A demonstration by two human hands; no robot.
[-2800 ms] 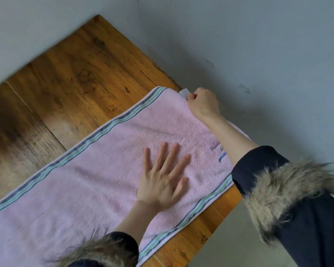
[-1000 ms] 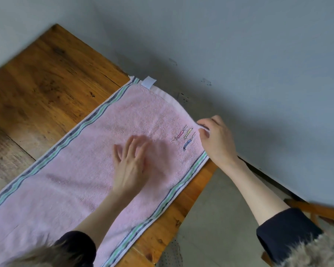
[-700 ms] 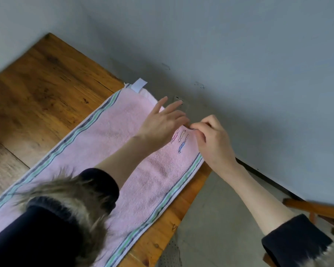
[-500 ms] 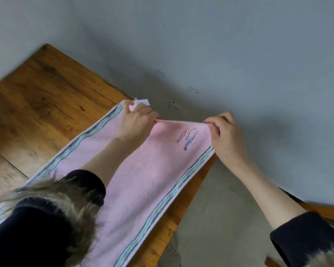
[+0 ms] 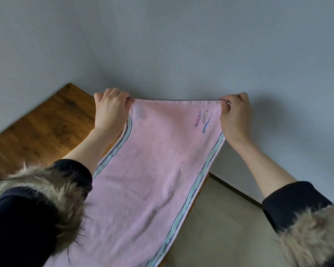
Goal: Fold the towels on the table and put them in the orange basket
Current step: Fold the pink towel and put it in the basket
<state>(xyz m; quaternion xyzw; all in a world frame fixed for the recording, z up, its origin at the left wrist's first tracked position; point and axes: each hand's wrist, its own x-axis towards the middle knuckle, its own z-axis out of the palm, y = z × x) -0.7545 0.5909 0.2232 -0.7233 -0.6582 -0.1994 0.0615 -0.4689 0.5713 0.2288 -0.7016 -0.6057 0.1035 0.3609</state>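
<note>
**Two hands lift the far end of a pink towel**

A grey wall (image 5: 181, 45) fills the upper half of the view, matte and plain. Below it on the left, a wooden table (image 5: 46, 128) shows a warm brown, grained top with a seam between boards. A long pink towel (image 5: 152, 180) runs from the lower edge of the view up toward the wall; it is soft terry cloth with striped borders in blue, green and white down both long sides. Its far short edge is raised and stretched taut in a straight line between the hands.

The left hand (image 5: 110, 110) has its fingers curled tight, pinching the towel's far left corner. The right hand (image 5: 236, 116) is curled the same way around the far right corner. Both wrists come out of dark sleeves with shaggy fur cuffs (image 5: 46, 191).

Near the right corner sits a small embroidered motif (image 5: 202, 120) in pink, yellow and blue. A small white label (image 5: 138, 111) hangs just beside the left hand.
</note>
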